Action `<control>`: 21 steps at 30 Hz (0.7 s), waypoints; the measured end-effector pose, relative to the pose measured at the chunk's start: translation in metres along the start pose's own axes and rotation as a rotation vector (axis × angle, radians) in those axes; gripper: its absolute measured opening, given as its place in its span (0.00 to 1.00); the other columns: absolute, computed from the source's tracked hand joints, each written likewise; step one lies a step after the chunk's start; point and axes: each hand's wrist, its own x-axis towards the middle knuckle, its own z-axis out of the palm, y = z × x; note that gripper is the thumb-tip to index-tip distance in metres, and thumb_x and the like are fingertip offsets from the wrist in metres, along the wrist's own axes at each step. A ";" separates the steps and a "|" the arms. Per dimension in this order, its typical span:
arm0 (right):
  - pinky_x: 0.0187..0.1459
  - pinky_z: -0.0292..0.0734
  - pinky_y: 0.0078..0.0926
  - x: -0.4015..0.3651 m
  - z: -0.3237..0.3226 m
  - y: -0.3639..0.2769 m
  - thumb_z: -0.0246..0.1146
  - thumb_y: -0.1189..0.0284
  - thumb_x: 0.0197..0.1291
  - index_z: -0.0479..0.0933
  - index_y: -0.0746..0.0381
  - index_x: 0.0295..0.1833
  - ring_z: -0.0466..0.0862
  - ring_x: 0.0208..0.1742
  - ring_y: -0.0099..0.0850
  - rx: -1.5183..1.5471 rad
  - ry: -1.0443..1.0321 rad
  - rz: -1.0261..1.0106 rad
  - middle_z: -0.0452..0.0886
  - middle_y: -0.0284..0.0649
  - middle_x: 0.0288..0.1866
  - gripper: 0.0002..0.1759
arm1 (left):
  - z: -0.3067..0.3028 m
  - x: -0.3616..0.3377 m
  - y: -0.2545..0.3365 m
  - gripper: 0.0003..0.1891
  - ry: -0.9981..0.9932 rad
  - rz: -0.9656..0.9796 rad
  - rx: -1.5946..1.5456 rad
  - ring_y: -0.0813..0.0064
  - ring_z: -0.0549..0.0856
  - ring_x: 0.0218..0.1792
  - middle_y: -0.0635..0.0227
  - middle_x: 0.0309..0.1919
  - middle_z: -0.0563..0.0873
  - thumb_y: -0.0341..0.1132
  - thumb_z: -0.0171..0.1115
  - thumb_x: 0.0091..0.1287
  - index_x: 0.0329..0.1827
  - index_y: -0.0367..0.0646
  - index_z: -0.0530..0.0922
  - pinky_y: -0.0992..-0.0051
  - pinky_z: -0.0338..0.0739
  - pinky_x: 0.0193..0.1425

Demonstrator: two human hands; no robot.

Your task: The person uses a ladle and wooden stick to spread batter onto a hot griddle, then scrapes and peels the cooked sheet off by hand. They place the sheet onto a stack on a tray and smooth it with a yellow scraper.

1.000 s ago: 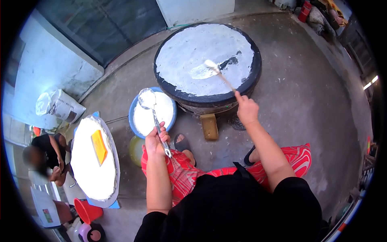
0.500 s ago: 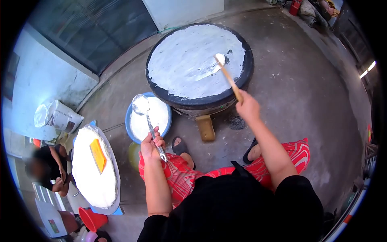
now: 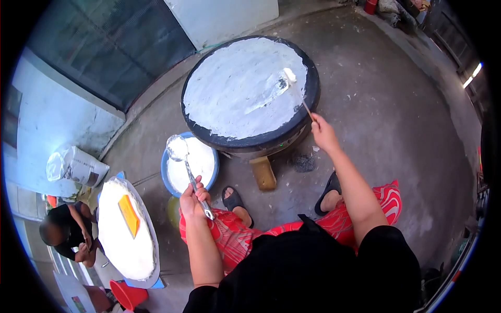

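A wooden spreader (image 3: 290, 78) rests its flat, batter-coated head on a round black griddle (image 3: 255, 142), at about two o'clock on the cooking surface, near the rim. A thin layer of white batter (image 3: 235, 88) covers almost the whole griddle, with a small dark bare patch just beside the spreader head. The griddle sits low on the concrete floor (image 3: 396, 130), at twelve o'clock from the seated person.

The right hand (image 3: 323, 133) holds the far end of the spreader's thin stick, its grip closed around it, at four o'clock from the griddle. The left hand (image 3: 194, 195) has its grip clamped on the handle of a metal ladle (image 3: 177, 147). The ladle's bowl, which holds white batter, is raised above a blue basin (image 3: 164, 178) of the same batter. The basin stands at seven o'clock from the griddle, just beside it.

A wooden block (image 3: 262, 173) lies on the floor under the griddle's near edge. At nine o'clock from the left hand, a round tray (image 3: 154, 245) carries a white stack with a yellow scraper (image 3: 128, 215) on top. Beyond the tray, another person (image 3: 68, 235) crouches, and a tied sack (image 3: 75, 166) leans by the wall.
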 end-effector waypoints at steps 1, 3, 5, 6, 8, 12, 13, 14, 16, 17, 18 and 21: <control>0.37 0.73 0.23 0.009 -0.012 -0.002 0.48 0.71 0.62 0.67 0.57 0.59 0.77 0.30 0.25 -0.059 0.007 -0.014 0.78 0.39 0.29 0.19 | 0.000 0.000 0.000 0.17 0.001 0.000 0.002 0.82 0.65 0.19 0.67 0.25 0.70 0.37 0.36 0.69 0.49 0.30 0.66 0.84 0.62 0.19; 0.36 0.72 0.22 0.040 -0.031 0.013 0.48 0.73 0.61 0.69 0.56 0.58 0.76 0.29 0.24 -0.064 0.013 0.090 0.77 0.36 0.30 0.19 | 0.001 0.000 -0.001 0.17 0.012 -0.001 0.020 0.82 0.65 0.19 0.67 0.25 0.70 0.37 0.36 0.69 0.49 0.30 0.67 0.84 0.62 0.19; 0.35 0.72 0.21 0.052 -0.042 0.025 0.48 0.73 0.61 0.69 0.56 0.58 0.75 0.28 0.23 -0.070 0.021 0.122 0.77 0.34 0.29 0.19 | 0.003 0.000 -0.001 0.18 0.008 -0.004 0.035 0.82 0.65 0.19 0.67 0.25 0.70 0.37 0.36 0.69 0.49 0.30 0.67 0.84 0.62 0.19; 0.34 0.71 0.21 0.053 -0.047 0.024 0.48 0.73 0.61 0.70 0.56 0.58 0.75 0.28 0.22 -0.067 -0.108 0.109 0.76 0.32 0.29 0.18 | 0.004 0.000 -0.001 0.18 0.014 -0.012 0.045 0.82 0.65 0.19 0.67 0.25 0.70 0.37 0.36 0.69 0.49 0.30 0.67 0.84 0.62 0.19; 0.33 0.71 0.20 0.045 -0.063 0.010 0.48 0.73 0.61 0.70 0.56 0.57 0.74 0.27 0.20 -0.065 -0.242 0.100 0.76 0.31 0.30 0.18 | 0.002 0.000 -0.001 0.18 0.026 -0.021 0.055 0.82 0.65 0.19 0.67 0.25 0.70 0.37 0.36 0.69 0.49 0.30 0.67 0.83 0.62 0.19; 0.29 0.69 0.18 0.035 -0.089 0.006 0.48 0.73 0.61 0.71 0.57 0.57 0.72 0.26 0.18 0.088 -0.315 0.269 0.75 0.29 0.29 0.18 | 0.003 0.000 -0.003 0.18 -0.016 -0.010 0.081 0.81 0.65 0.19 0.67 0.26 0.70 0.37 0.36 0.69 0.50 0.31 0.67 0.83 0.62 0.19; 0.28 0.68 0.18 0.034 -0.086 0.017 0.49 0.73 0.61 0.71 0.57 0.56 0.72 0.26 0.18 0.105 -0.206 0.271 0.75 0.29 0.29 0.18 | 0.003 0.000 -0.005 0.18 -0.029 -0.001 0.114 0.81 0.65 0.19 0.66 0.26 0.70 0.37 0.36 0.69 0.50 0.31 0.67 0.83 0.62 0.19; 0.28 0.68 0.18 0.032 -0.075 0.026 0.49 0.73 0.61 0.71 0.57 0.56 0.72 0.26 0.18 0.106 -0.206 0.275 0.75 0.29 0.29 0.18 | 0.004 -0.001 -0.007 0.18 -0.027 -0.003 0.117 0.81 0.65 0.19 0.66 0.26 0.70 0.37 0.36 0.69 0.50 0.31 0.67 0.83 0.62 0.19; 0.28 0.68 0.18 0.025 -0.046 0.009 0.49 0.73 0.61 0.72 0.56 0.56 0.72 0.26 0.19 0.159 -0.174 0.187 0.74 0.29 0.27 0.17 | 0.009 -0.003 -0.009 0.18 -0.052 -0.019 0.184 0.81 0.65 0.19 0.66 0.26 0.70 0.37 0.37 0.69 0.51 0.31 0.66 0.83 0.61 0.19; 0.30 0.69 0.18 0.017 -0.044 -0.006 0.50 0.73 0.60 0.73 0.56 0.54 0.73 0.26 0.19 0.079 -0.262 0.157 0.74 0.30 0.25 0.16 | 0.010 -0.003 -0.010 0.18 -0.063 -0.028 0.192 0.81 0.65 0.18 0.66 0.25 0.70 0.37 0.37 0.69 0.52 0.31 0.66 0.83 0.61 0.19; 0.31 0.70 0.18 0.014 -0.043 -0.009 0.51 0.74 0.60 0.74 0.56 0.53 0.73 0.27 0.20 -0.024 -0.281 0.054 0.74 0.32 0.24 0.16 | 0.011 -0.005 -0.011 0.18 -0.060 -0.027 0.191 0.81 0.65 0.18 0.66 0.25 0.70 0.37 0.37 0.69 0.52 0.31 0.66 0.83 0.61 0.19; 0.31 0.70 0.18 0.010 -0.066 -0.002 0.52 0.75 0.59 0.74 0.56 0.53 0.73 0.27 0.19 0.008 -0.357 0.098 0.74 0.30 0.25 0.16 | 0.014 -0.011 -0.015 0.17 -0.124 -0.049 0.282 0.80 0.66 0.18 0.64 0.25 0.72 0.37 0.39 0.68 0.51 0.31 0.66 0.82 0.61 0.18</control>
